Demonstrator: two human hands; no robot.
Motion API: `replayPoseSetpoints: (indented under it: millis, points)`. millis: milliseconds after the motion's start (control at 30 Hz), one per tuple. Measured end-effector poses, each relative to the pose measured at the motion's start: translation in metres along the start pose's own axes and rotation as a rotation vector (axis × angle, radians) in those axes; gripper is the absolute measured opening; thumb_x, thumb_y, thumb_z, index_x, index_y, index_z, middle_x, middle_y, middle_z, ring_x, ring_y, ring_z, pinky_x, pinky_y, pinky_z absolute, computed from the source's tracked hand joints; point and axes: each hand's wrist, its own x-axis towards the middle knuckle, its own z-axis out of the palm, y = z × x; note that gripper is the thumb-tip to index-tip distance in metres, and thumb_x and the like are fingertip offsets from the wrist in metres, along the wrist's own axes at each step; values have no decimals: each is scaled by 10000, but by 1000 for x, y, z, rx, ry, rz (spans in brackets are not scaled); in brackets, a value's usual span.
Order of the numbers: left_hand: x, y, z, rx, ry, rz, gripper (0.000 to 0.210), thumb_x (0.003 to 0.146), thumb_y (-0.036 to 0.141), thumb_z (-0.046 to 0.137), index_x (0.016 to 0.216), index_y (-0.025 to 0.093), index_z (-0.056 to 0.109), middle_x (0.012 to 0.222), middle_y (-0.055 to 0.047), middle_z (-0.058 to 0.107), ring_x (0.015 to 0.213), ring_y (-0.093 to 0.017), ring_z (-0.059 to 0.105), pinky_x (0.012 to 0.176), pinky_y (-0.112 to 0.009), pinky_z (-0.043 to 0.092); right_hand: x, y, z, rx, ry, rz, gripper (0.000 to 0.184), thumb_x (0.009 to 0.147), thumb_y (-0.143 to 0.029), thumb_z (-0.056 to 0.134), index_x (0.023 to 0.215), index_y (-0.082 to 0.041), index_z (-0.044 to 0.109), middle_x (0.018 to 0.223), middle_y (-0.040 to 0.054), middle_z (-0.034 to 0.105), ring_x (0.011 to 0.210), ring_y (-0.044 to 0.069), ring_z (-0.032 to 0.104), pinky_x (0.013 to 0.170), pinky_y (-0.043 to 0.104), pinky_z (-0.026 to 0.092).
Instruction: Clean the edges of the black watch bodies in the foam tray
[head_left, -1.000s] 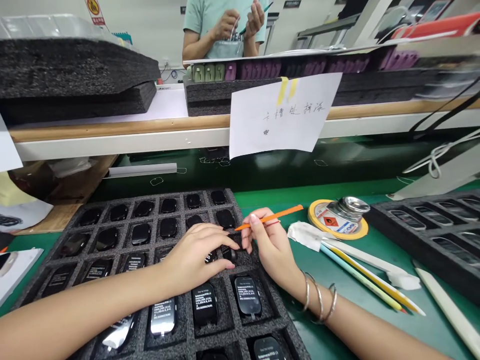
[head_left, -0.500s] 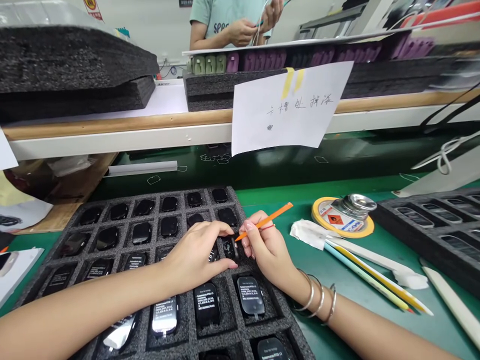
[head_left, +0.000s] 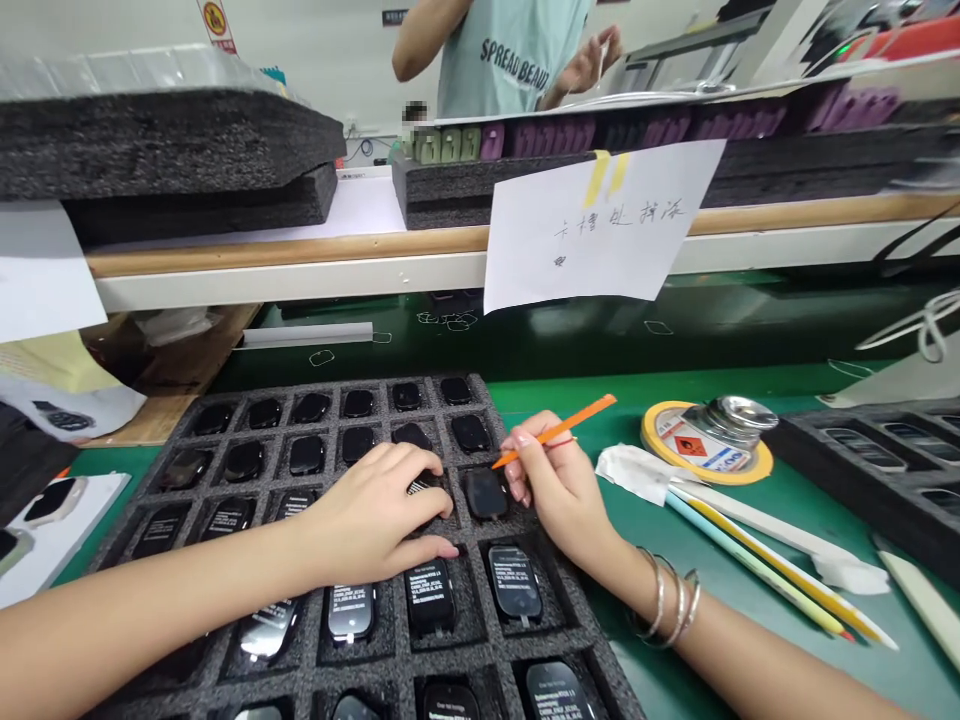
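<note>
My right hand [head_left: 553, 482] pinches a thin orange pointed stick [head_left: 574, 425], its tip aimed down and left. Below that tip, a dark-screened watch body [head_left: 487, 494] lies in a compartment of the black foam tray [head_left: 480, 560]. Over the neighbouring compartment to the left is my left hand [head_left: 386, 505], thumb and fingers apart. Its fingers partly cover a watch body with lit text [head_left: 424, 484]; whether they touch it I cannot tell. Nearer me, more watch bodies show white text, such as one strapless watch [head_left: 514, 582] in the right column.
To the right lie a yellow tape roll [head_left: 651, 440] under a metal-topped container [head_left: 739, 420], several pens [head_left: 757, 560] and a pale flat tool [head_left: 922, 600]. Another foam tray [head_left: 825, 480] stands beyond. A shelf edge [head_left: 300, 285] crosses ahead; a person [head_left: 517, 60] stands behind it.
My left hand has moved left, off the watch body under the stick, which now lies uncovered with a dark screen. The view has shifted slightly. The person opposite has spread their hands apart.
</note>
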Motion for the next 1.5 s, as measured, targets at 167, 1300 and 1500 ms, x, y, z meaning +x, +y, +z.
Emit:
replayPoseSetpoints:
  millis: [167,1300,1500]
  points:
    - [-20,-10,-1,-147,96,-91,219,983,351,621,1164,227,614,1300,-85,609,1268,-261,508,1073,-427,376,3,-23,14,54,-16,2,309,979,-499,582,919,-198,610,708,1,616,477,100,507,457,230,440]
    - [-13,-11,10,-238,217,-198,578,829,536,771,1276,207,611,1041,-64,631,1032,-234,574,966,-367,436,-5,-14,24,-210,-256,-97,316,998,-444,541,786,-227,629,739,25,611,638,146,634,562,214,541]
    - [-14,-9,6,-197,277,-191,553,887,543,704,1182,95,572,1076,-112,645,1005,-256,566,940,-400,431,-7,-7,20,-162,-141,-30,227,970,-468,577,850,-283,632,735,13,619,660,144,633,602,153,560]
